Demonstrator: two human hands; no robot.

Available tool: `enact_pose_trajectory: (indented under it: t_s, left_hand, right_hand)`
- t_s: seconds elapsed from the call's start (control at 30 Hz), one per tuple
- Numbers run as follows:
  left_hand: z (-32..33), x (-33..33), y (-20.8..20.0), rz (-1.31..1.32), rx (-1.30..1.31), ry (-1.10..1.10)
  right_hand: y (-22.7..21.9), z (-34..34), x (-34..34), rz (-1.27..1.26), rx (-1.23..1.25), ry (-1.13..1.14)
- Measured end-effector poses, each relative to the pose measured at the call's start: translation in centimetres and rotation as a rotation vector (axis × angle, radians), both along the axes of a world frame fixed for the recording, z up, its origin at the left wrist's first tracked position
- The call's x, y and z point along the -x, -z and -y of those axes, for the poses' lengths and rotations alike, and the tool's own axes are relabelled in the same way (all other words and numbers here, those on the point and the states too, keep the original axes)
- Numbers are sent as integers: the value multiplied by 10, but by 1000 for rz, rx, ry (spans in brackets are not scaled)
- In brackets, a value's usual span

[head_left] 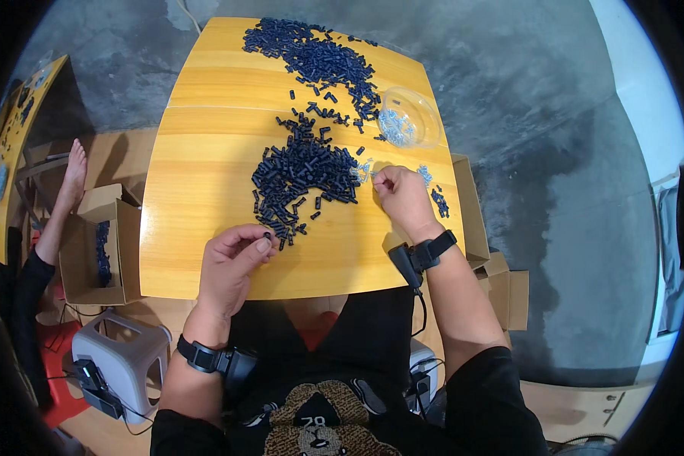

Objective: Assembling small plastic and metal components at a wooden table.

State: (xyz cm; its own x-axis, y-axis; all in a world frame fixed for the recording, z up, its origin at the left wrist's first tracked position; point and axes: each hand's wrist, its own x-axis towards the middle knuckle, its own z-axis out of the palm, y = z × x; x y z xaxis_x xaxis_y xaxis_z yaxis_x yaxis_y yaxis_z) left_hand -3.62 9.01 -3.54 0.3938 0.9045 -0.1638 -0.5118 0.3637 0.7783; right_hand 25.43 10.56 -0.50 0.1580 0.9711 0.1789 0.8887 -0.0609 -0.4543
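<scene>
Left hand (232, 262), at seven o'clock of the near heap of black cylindrical pieces (300, 167): thumb and forefinger pinching one black piece (267, 236); its small size could let it slip out. Right hand (405, 197), at three o'clock: thumb and fingertips pressed together; whether they hold anything cannot be told. Tiny pale pieces (364, 169), by the heap's three-o'clock edge: could mix in if brushed. Clear plastic tub (431, 118), two o'clock, near the tabletop (197, 175) edge: a careless swing could tip it.

Mottled grey wall (524, 152), tan floor (133, 156), grey stool (121, 351)
</scene>
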Motion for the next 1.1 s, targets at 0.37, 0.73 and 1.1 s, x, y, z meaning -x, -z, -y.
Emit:
enact_pose_trajectory:
  t_s: [0.37, 0.73, 1.1]
  left_hand:
    - [-2, -3, -5, 5, 25, -10]
    - [-1, 0, -5, 1, 66, -13]
    - [-2, 2, -5, 60, 116, -9]
  right_hand:
    - [-4, 16, -9, 27, -85, 6]
    - [-4, -36, -24, 36, -115, -93]
    - [-1, -49, -20, -40, -3, -153]
